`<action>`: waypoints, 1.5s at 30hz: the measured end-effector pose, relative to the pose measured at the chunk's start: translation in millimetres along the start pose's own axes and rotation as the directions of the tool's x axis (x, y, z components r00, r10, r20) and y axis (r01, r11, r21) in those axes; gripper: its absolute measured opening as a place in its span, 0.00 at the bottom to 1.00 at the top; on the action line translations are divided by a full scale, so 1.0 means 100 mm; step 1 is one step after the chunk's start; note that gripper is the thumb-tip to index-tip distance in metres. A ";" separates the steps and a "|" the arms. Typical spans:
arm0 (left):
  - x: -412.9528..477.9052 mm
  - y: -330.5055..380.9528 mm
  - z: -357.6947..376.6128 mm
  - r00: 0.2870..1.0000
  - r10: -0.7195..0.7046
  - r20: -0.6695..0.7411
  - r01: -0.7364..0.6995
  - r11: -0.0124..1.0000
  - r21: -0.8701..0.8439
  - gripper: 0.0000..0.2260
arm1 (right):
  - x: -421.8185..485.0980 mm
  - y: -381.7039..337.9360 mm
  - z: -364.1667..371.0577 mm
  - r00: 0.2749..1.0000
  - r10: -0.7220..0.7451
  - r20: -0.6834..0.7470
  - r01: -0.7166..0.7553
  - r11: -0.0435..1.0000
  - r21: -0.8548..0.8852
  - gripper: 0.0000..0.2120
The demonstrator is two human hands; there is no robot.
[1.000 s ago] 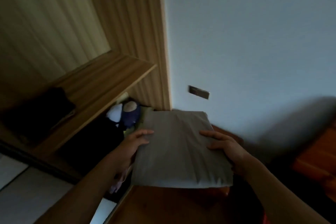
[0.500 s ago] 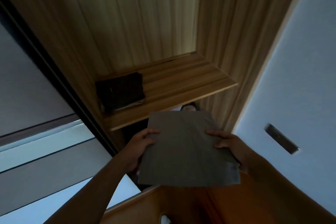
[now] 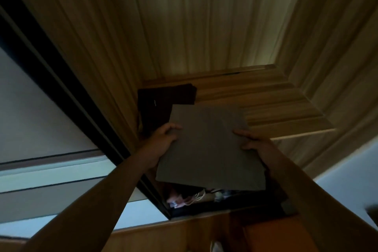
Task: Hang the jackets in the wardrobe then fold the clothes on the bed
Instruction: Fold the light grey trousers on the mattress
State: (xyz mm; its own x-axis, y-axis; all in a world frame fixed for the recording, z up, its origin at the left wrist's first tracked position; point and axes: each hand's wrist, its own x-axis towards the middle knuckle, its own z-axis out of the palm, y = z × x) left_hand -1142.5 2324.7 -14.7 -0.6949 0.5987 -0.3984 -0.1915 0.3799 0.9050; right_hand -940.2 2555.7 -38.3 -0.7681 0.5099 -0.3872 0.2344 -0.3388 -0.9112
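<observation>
At the frame's centre, the left hand (image 3: 163, 141) and right hand (image 3: 253, 142) grasp the side edges of a folded grey garment (image 3: 210, 149). Its far edge overlaps the wooden shelf (image 3: 286, 112), beside a folded dark garment (image 3: 163, 100) left of centre.

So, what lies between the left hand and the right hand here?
The folded grey garment fills that stretch: the left hand grips its left edge, the right hand its right edge. The head view shows it.
</observation>
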 end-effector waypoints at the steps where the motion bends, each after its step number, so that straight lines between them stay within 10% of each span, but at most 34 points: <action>1: 0.11 0.03 -0.05 1.000 -0.008 -0.024 0.008 1.000 -0.004 0.10 | 0.15 -0.05 0.04 1.000 0.007 0.009 -0.007 1.000 -0.011 0.26; 23: 2.01 0.21 -1.02 0.843 0.129 -0.522 0.094 0.921 0.379 0.14 | 2.89 -0.64 1.25 0.925 -0.057 0.376 0.252 0.831 -0.496 0.31; 30: 2.16 -0.01 -0.92 0.844 0.131 -0.520 0.337 0.626 0.704 0.22 | 3.14 -0.44 1.30 0.948 0.020 0.316 0.183 0.782 -0.596 0.33; 33: 2.06 -0.05 -0.75 0.802 0.203 -0.562 0.446 0.421 0.790 0.23 | 3.11 -0.38 1.25 0.937 0.013 0.349 0.263 0.631 -0.730 0.29; 37: 2.14 0.05 -0.64 0.817 0.353 -0.456 0.379 0.267 0.886 0.26 | 3.08 -0.44 1.37 0.796 -0.447 0.409 0.490 0.078 -0.868 0.24; 45: 2.32 -0.29 -0.73 0.861 0.317 -0.399 0.298 0.322 0.899 0.30 | 3.33 -0.02 1.69 0.814 -0.350 0.463 0.480 -0.042 -0.876 0.36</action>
State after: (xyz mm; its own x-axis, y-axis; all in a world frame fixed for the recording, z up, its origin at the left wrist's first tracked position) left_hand -1349.5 2401.2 -122.2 -0.9350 0.3545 0.0033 0.3544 0.9343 0.0387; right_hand -1297.5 2592.3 -141.9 -0.9834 0.1679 0.0690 0.1435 0.9518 -0.2710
